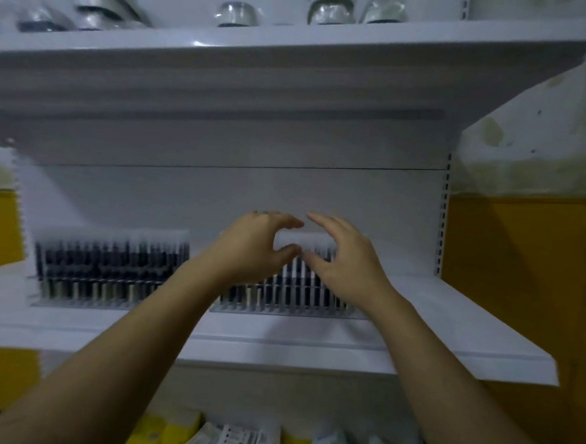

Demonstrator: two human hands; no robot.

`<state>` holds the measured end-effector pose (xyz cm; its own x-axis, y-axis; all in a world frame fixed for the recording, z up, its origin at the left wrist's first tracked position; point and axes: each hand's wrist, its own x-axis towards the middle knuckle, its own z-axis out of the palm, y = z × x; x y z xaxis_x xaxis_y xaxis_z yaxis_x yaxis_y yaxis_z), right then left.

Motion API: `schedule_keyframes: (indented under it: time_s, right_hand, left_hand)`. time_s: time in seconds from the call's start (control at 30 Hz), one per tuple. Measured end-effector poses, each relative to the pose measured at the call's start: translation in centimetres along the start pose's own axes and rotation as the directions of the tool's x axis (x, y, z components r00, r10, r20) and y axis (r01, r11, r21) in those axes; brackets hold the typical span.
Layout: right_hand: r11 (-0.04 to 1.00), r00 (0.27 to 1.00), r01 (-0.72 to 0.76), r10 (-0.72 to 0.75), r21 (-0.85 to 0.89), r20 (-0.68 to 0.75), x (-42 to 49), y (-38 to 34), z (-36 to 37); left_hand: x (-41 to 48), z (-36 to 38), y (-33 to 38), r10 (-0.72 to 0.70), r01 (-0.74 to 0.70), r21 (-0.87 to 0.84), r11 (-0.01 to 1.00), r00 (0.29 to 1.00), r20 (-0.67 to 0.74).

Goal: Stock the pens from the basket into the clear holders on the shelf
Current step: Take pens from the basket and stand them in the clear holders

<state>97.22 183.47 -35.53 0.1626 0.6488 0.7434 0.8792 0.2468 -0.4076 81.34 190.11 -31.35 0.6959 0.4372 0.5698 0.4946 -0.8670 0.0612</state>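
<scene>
Two clear holders stand on the white middle shelf [450, 320], both packed with upright dark pens with pale tops. The left holder [110, 269] is untouched. My hands meet at the top of the right holder [290, 304]. My left hand [255, 247] curves over the pale pen tops [304, 241], fingers behind them and thumb in front. My right hand [344, 259] mirrors it from the right, fingers over the tops and thumb against the front of the row. The basket is out of view.
The upper shelf [295, 47] juts out overhead and carries several wrapped glass items. Below the middle shelf, colourful packets [237, 441] fill the bottom row. A slotted upright [443, 214] marks the shelf's right side, with a yellow wall beyond.
</scene>
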Motion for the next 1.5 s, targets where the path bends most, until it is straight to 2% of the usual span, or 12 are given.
schedule_keyframes:
  time_s: [0.17, 0.37, 0.5, 0.63, 0.77, 0.97, 1.2, 1.33, 1.5]
  right_hand:
    - [0.996, 0.992, 0.044, -0.052, 0.077, 0.112, -3.3, -3.7, 4.7]
    - [0.988, 0.974, 0.097, -0.119, 0.122, 0.190, -7.8, -5.9, 10.7]
    - [0.983, 0.955, 0.092, -0.132, 0.158, 0.265, -11.3, -5.8, 14.0]
    - [0.992, 0.901, 0.012, -0.067, 0.129, 0.428, -15.4, -4.7, 17.9]
    - [0.995, 0.799, -0.055, -0.004, 0.080, 0.601, -19.7, -2.2, 22.5]
    - [0.982, 0.597, -0.186, 0.145, -0.040, 0.789, -26.4, 1.6, 28.1]
    - [0.939, 0.377, -0.318, 0.252, -0.131, 0.891, -33.5, 5.4, 32.4]
    - [0.901, 0.298, -0.391, 0.318, -0.189, 0.900, -36.5, 6.2, 34.0]
    - [0.880, 0.117, -0.395, 0.332, -0.263, 0.936, -40.3, 7.9, 36.3]
  left_hand:
    - [-8.1, 0.3, -2.8, -0.011, 0.013, 0.081, 0.997, 0.999, -0.030]
    - [-16.6, 2.6, -6.5, -0.130, 0.133, 0.097, 0.986, 0.991, -0.031]
    - [-21.4, 5.1, -8.2, -0.235, 0.229, 0.099, 0.968, 0.971, 0.051]
    - [-25.7, 8.6, -9.7, -0.316, 0.303, 0.102, 0.947, 0.935, 0.158]
    - [-29.3, 12.9, -10.7, -0.384, 0.375, 0.086, 0.923, 0.882, 0.274]
    - [-34.2, 19.8, -11.3, -0.490, 0.510, 0.103, 0.854, 0.723, 0.486]
    - [-39.0, 26.9, -12.1, -0.498, 0.618, 0.090, 0.781, 0.530, 0.686]
    - [-41.0, 29.5, -11.9, -0.515, 0.690, 0.097, 0.718, 0.432, 0.741]
    - [-43.8, 32.7, -11.5, -0.503, 0.784, 0.099, 0.613, 0.291, 0.814]
